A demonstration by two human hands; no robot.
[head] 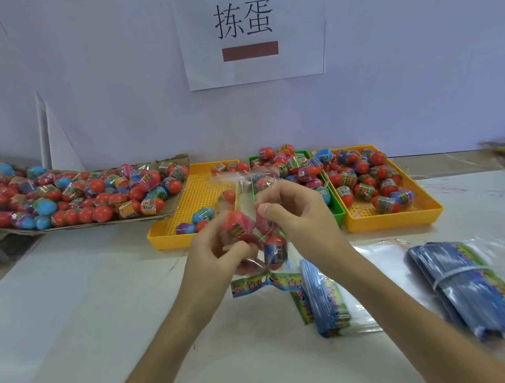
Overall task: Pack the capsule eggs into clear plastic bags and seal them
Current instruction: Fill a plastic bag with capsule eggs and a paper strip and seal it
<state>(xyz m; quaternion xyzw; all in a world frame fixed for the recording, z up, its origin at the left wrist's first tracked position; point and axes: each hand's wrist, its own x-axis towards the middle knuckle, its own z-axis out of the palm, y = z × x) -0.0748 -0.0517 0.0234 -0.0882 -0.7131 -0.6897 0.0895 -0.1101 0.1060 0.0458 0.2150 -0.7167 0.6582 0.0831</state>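
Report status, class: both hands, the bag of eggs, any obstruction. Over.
Left hand and right hand both grip the clear plastic bag. Red-topped capsule eggs inside, bag unsealed. Nothing in the way.

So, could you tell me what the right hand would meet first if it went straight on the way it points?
Probably the left hand: the right hand points left across the clear bag both hold.

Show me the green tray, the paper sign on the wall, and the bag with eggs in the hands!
green tray (339, 214): head view, on its near right corner.
paper sign (253, 67): head view, on the blank paper below the red bar.
bag with eggs (275, 251): head view, on the lowest egg inside.
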